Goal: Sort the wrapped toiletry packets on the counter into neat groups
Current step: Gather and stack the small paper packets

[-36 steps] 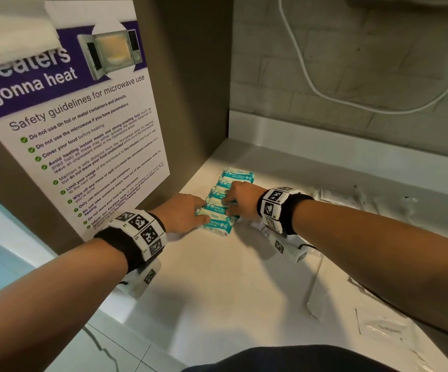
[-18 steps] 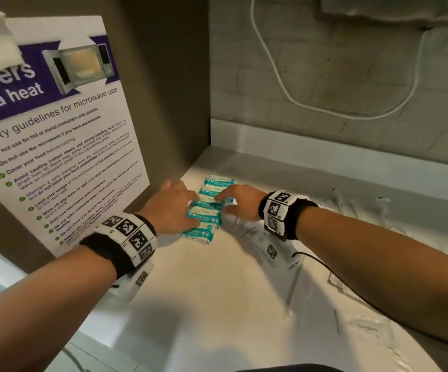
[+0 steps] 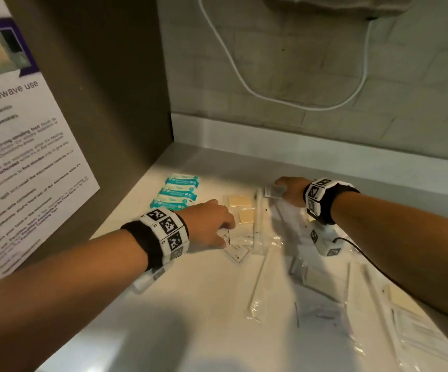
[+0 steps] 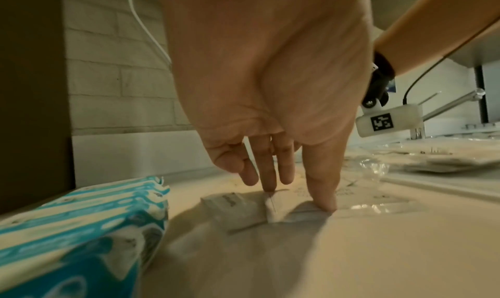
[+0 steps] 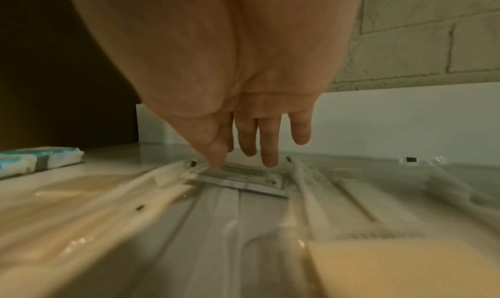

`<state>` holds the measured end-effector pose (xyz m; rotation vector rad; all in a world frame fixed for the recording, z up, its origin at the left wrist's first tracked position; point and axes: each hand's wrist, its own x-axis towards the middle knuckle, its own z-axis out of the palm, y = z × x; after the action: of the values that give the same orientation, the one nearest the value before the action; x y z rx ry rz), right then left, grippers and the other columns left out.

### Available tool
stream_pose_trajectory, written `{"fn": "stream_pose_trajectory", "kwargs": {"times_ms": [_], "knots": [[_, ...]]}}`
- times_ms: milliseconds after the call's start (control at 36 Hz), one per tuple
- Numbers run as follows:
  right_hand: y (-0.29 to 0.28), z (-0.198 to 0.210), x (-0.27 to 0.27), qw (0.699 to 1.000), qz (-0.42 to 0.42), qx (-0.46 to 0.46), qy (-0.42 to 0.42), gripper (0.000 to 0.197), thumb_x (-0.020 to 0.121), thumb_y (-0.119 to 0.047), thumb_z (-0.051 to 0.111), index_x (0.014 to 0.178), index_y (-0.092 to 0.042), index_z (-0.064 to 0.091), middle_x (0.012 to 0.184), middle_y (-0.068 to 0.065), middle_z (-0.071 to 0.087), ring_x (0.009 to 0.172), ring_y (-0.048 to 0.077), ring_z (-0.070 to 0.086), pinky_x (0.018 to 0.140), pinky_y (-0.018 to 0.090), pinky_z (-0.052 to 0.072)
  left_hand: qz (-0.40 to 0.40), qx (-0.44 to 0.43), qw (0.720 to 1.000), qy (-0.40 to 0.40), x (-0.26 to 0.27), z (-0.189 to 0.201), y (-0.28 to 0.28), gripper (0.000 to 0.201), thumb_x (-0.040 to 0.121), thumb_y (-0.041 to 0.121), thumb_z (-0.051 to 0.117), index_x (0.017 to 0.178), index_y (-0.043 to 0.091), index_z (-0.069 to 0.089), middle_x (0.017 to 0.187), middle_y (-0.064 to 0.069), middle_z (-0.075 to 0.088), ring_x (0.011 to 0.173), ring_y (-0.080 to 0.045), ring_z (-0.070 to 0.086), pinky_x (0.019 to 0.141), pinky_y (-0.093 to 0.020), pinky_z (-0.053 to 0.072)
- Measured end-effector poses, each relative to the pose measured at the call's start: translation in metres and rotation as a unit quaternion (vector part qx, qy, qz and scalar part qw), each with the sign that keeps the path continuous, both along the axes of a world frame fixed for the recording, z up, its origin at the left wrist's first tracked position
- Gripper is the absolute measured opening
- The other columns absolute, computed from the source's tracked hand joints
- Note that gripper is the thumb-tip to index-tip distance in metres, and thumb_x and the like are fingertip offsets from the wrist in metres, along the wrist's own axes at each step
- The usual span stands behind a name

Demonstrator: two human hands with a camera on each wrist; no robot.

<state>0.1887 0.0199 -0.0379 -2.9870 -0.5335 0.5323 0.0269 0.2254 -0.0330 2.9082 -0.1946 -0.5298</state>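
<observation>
While the left hand (image 3: 208,224) is pressing a white sachet (image 4: 240,206) to the desk (image 3: 190,304) under straight fingertips (image 4: 323,202), the right hand (image 3: 290,193), farther back, is touching another flat sachet (image 5: 243,178), fingers spread. Four teal packets (image 3: 176,191) are lying in a row just left.

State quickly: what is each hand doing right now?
Left hand: open, fingertips pressing a flat white packet.
Right hand: open, fingertips on a small flat sachet.
</observation>
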Motion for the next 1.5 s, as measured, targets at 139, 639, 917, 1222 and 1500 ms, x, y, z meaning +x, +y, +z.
{"fn": "stream_pose_trajectory", "kwargs": {"times_ms": [139, 639, 917, 1222, 1500], "knots": [[0.0, -0.012, 0.013, 1.0, -0.005, -0.01, 0.004, 0.049, 0.098, -0.014, 0.044, 0.146, -0.018, 0.035, 0.148, 0.01, 0.043, 0.132, 0.032, 0.046, 0.106, 0.034, 0.037, 0.01, -0.019, 1.0, 0.006, 0.007, -0.006, -0.01, 0.052, 0.083, 0.046, 0.07, 0.129, 0.026, 0.056, 0.121, 0.008, 0.05, 0.102, -0.015, 0.055, 0.092, -0.031, 0.048], [-0.012, 0.003, -0.001, 0.999, 0.015, -0.004, -0.041, 0.04, 0.084, -0.02, 0.071, 0.12, -0.008, 0.058, 0.123, 0.009, 0.061, 0.111, 0.029, 0.057, 0.086, 0.031, 0.044, 0.044, -0.025, 0.998, 0.028, 0.011, 0.002, -0.021, 0.029, 0.081, 0.038, 0.073, 0.102, 0.023, 0.064, 0.107, 0.004, 0.064, 0.091, -0.015, 0.06, 0.081, -0.031, 0.052], [-0.046, 0.035, -0.046, 0.994, 0.019, 0.108, -0.025, 0.031, 0.088, -0.017, 0.063, 0.116, -0.014, 0.051, 0.108, 0.009, 0.063, 0.089, 0.025, 0.058, 0.074, 0.032, 0.045, 0.013, -0.013, 1.0, -0.014, -0.002, 0.023, -0.012, 0.019, 0.093, 0.032, 0.059, 0.109, 0.022, 0.064, 0.106, 0.002, 0.065, 0.084, -0.013, 0.056, 0.067, -0.025, 0.041], [-0.136, 0.034, -0.104, 0.982, -0.072, 0.172, -0.004, 0.036, 0.088, -0.017, 0.063, 0.12, -0.011, 0.049, 0.096, 0.001, 0.056, 0.079, 0.019, 0.058, 0.069, 0.03, 0.051, -0.094, -0.152, 0.98, -0.088, 0.009, 0.051, -0.105, 0.029, 0.093, 0.025, 0.062, 0.12, 0.031, 0.053, 0.103, 0.011, 0.061, 0.071, 0.002, 0.053, 0.057, -0.014, 0.037], [-0.238, 0.032, -0.145, 0.993, -0.05, 0.021, 0.104, 0.026, 0.073, -0.032, 0.076, 0.075, -0.017, 0.056, 0.071, -0.004, 0.059, 0.068, 0.016, 0.055, 0.064, 0.026, 0.044, -0.106, -0.161, 0.975, -0.107, 0.032, 0.031, -0.2, 0.016, 0.09, 0.023, 0.064, 0.105, 0.026, 0.059, 0.104, 0.005, 0.066, 0.085, -0.014, 0.06, 0.066, -0.025, 0.044]]}}
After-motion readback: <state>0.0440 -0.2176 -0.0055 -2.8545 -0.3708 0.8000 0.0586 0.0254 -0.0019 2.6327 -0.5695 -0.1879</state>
